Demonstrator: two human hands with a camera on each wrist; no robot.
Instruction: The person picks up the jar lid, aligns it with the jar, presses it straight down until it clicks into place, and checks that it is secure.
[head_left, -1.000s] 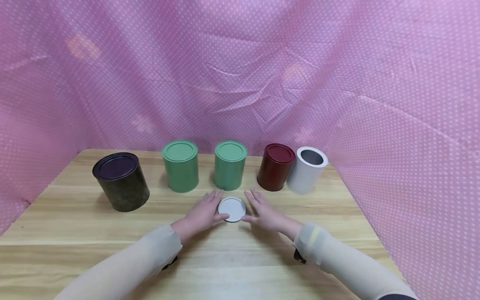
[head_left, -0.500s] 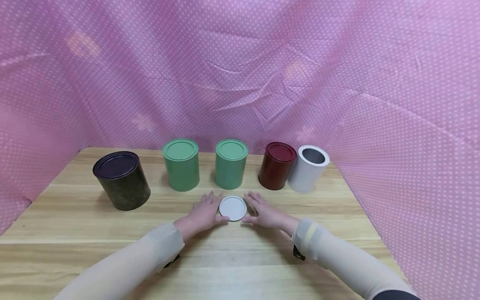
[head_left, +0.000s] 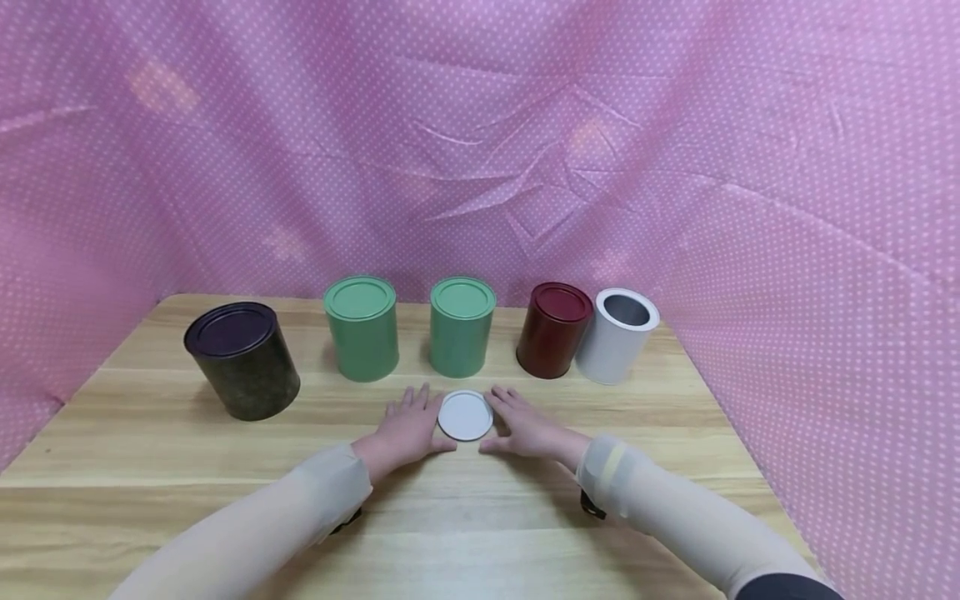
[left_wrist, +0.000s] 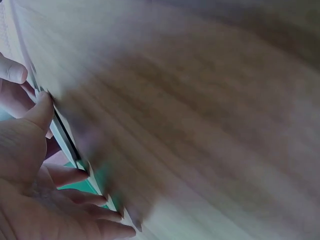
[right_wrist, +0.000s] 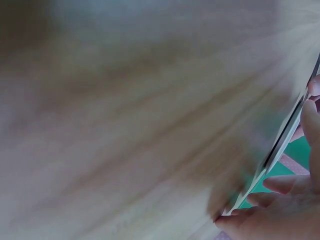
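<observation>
A round white lid (head_left: 466,415) lies flat on the wooden table (head_left: 480,517), near the middle, just in front of the right-hand green tin (head_left: 462,327). It is a plain, pale disc with a slightly raised rim, and its top is bare.

The left hand (head_left: 407,427) lies palm down on the table at the lid's left edge, fingers straight and spread, thumb against the rim; it grips nothing. The right hand (head_left: 528,427) mirrors it on the lid's right edge, fingers likewise flat and loosely spread, thumb at the rim, with nothing held. Both arms wear light beige sleeves. The wrist views are blurred and show only fingers flat on the wood beside a thin edge.

Behind the lid stand 5 tins in a row. From the left: a wide dark tin (head_left: 242,359), well apart from the rest, lid on; the left-hand green tin (head_left: 361,327), lid on; the right-hand green tin, lid on; a dark red tin (head_left: 553,330), lid on; and a white tin (head_left: 617,336) just beside the red one, seemingly touching it. The white tin is the only 1 open, and its grey inside looks empty as far as can be seen. What the 4 closed tins hold cannot be told.

Pink cloth with white dots (head_left: 480,150) hangs behind and at both sides of the table.
</observation>
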